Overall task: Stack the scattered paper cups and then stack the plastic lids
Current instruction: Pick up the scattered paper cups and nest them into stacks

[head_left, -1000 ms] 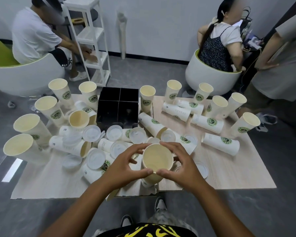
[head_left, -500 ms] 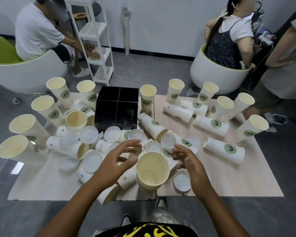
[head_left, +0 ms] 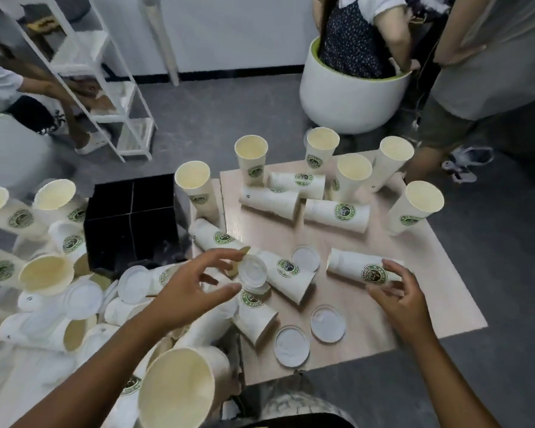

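At centre right of the frame, a paper cup (head_left: 363,270) lies on its side on the counter (head_left: 430,273), logo up, and the right hand (head_left: 397,299) reaches over its near end with fingers (head_left: 394,268) spread and lightly curled. They look to be just touching it, not yet closed round it, so I judge the grasp unfinished. A lying cup rolls easily; a glancing touch could send it toward the counter's right edge or into the lids.

Left of it, the left hand (head_left: 192,288) hovers with fingers wide and thumb apart, holding nothing, close to a plastic lid (head_left: 252,270) propped on a heap of toppled cups (head_left: 286,278). Brushing that lid would likely tip it off the heap.

At the bottom centre, an upright cup (head_left: 176,393) stands with its mouth toward the camera, right under the left forearm; whether it holds nested cups I cannot tell. A careless sweep of that arm could knock it over.

Two more lids (head_left: 327,323) (head_left: 291,345) lie flat near the counter's lower edge, where a sliding cup could push them off. Further up, standing cups (head_left: 348,177) crowd the fallen ones, so one bump may topple several. At upper left sits a black divided box (head_left: 133,217).
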